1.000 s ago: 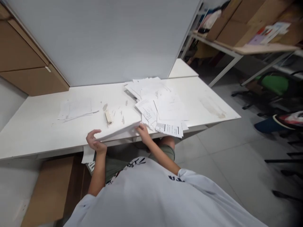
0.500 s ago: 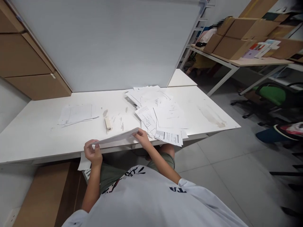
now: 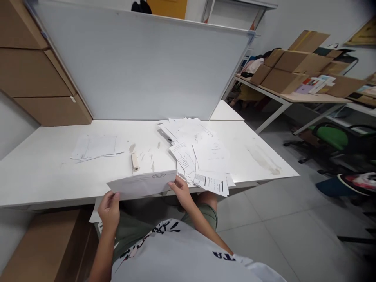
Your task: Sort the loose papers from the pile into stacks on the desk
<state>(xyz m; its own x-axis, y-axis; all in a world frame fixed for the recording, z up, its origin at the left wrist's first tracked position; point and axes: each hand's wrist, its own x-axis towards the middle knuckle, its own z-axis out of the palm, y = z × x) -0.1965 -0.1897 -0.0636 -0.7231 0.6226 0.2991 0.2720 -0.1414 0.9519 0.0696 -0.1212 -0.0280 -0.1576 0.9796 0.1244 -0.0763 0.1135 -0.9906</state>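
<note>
Between my hands, at the table's front edge, I hold a white sheet of paper [image 3: 142,185] with a round stamp-like print near its upper right. My left hand [image 3: 109,209] is closed on its left end, thumb towards me. At the other end my right hand [image 3: 180,190] pinches the lower right corner. A loose heap of printed papers [image 3: 211,154] spreads over the table just beyond my right hand. Behind the held sheet lies a small cream-coloured oblong block, perhaps a stapler [image 3: 134,161]. Farther left rests a thin stack of papers [image 3: 95,147].
A large whiteboard [image 3: 147,66] stands upright along the back of the white table [image 3: 44,168]. Cardboard boxes [image 3: 44,74] are stacked at the left. To the right are another table with boxes [image 3: 284,76], a green chair [image 3: 331,137] and a dark blue bin [image 3: 331,189].
The sheet, nearly edge-on before, now tilts up so its printed face shows. My left hand has moved slightly left and down. The head view has tipped upward.
</note>
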